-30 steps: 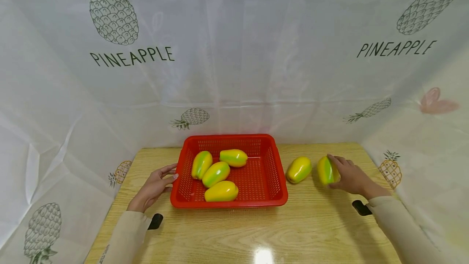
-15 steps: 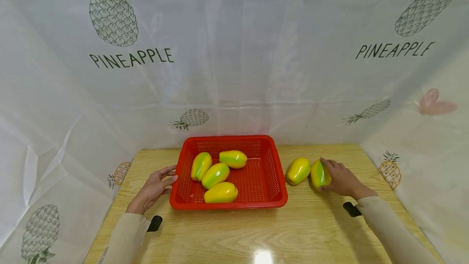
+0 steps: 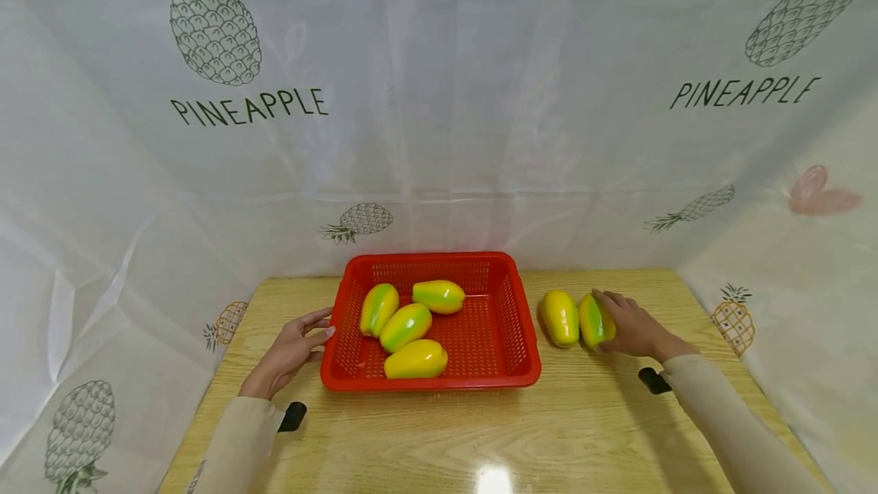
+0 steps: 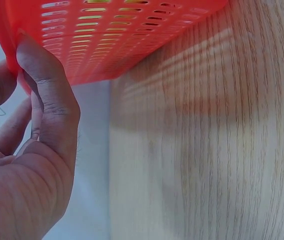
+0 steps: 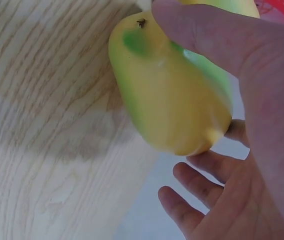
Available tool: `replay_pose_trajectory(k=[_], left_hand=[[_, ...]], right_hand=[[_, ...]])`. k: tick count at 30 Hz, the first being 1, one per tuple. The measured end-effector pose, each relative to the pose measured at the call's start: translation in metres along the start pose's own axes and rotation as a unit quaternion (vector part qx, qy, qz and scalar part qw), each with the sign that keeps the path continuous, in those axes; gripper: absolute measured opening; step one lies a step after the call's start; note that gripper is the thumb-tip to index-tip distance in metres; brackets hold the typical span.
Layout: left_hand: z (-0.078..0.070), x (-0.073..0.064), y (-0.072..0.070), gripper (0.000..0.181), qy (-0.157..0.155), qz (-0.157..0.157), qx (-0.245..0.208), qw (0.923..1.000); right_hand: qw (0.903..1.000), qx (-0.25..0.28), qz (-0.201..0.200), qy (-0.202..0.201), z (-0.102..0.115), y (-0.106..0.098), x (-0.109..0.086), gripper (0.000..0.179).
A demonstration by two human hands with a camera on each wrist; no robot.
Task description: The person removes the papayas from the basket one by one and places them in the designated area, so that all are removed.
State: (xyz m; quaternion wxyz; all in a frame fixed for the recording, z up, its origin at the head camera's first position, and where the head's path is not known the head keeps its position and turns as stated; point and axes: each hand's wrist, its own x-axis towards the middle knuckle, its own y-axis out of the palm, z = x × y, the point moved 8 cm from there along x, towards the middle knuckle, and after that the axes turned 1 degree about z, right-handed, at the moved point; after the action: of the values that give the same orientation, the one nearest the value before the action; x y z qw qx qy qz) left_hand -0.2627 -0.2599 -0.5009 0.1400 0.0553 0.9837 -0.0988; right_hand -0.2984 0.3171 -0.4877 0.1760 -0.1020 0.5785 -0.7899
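Our right hand (image 3: 632,328) pinches this fruit (image 3: 594,323) — probably light, stiff, kinda slick, so we'd hug its middle between thumb and fingers — left hand (image 3: 286,351) pinching the basket (image 3: 435,384) rim.

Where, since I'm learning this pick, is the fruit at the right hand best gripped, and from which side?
Probably end to end, from above and the right. The fruit lies lengthwise away from the person, and a neighbouring fruit sits close along its left, leaving little room. The right hand is on the freer side; thumb at the near end, fingers at the far end should suit.
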Motion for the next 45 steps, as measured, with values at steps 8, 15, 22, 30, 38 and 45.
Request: replay_pose_trajectory(k=[8,15,22,30,38,45], left_hand=[[0.001,0.001,0.0,0.058,0.007,0.005,-0.002,1.0],[0.005,0.004,-0.001,0.058,0.007,0.006,0.001,1.0],[0.004,0.003,-0.001,0.058,0.008,0.005,0.0,1.0],[0.004,0.002,0.0,0.057,0.001,0.002,-0.003,1.0],[0.003,0.002,0.001,0.058,0.013,0.008,0.001,0.9999],[0.004,0.003,0.001,0.057,0.002,0.001,-0.002,1.0]], right_hand=[[0.9997,-0.001,0.021,-0.008,0.0,0.001,0.003,0.106],[0.9996,0.003,0.026,-0.01,-0.002,0.001,0.002,0.107],[0.9995,0.002,0.029,-0.009,-0.003,-0.001,-0.001,0.106],[0.9997,-0.002,0.026,-0.006,-0.002,-0.005,-0.003,0.106],[0.9993,-0.02,0.001,-0.033,0.017,-0.028,0.0,0.107],[0.9955,-0.03,-0.024,-0.086,0.063,-0.051,0.01,0.099]])
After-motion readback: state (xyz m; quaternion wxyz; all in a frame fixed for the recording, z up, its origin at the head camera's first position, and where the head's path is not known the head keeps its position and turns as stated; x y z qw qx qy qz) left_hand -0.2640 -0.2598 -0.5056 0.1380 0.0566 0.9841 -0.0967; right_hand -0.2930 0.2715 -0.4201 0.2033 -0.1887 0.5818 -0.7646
